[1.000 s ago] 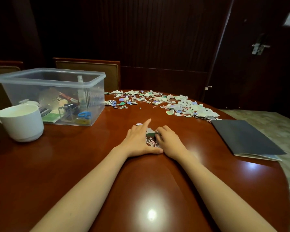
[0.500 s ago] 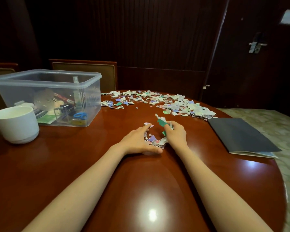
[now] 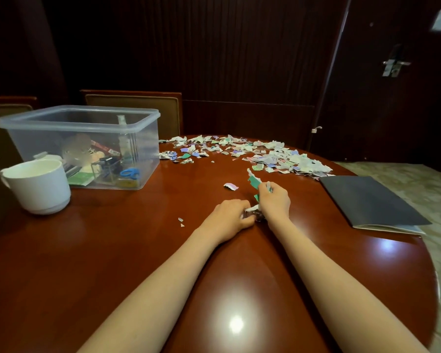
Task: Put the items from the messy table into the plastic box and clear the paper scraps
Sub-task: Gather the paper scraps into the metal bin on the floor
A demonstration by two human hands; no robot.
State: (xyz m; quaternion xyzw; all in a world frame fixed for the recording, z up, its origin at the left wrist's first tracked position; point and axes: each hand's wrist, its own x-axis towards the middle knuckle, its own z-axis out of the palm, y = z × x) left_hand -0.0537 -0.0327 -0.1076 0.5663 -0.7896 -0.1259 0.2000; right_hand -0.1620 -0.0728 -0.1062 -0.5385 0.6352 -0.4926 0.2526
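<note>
One wide-angle camera on the person's head looks forward and down over the wooden table. Both forearms enter from the bottom edge, close to the lens. The left hand and right hand meet mid-frame. The plastic box sits upper left, with a door far back at upper right.

You have one clear plastic box, one white ceramic cup, one dark grey flat folder and one round red-brown wooden table. Two brown padded chair backs stand behind it. The torn coloured paper scraps are too many to count. One pink-white scrap and two tiny bits lie apart. Two hands show: left hand and right hand.
</note>
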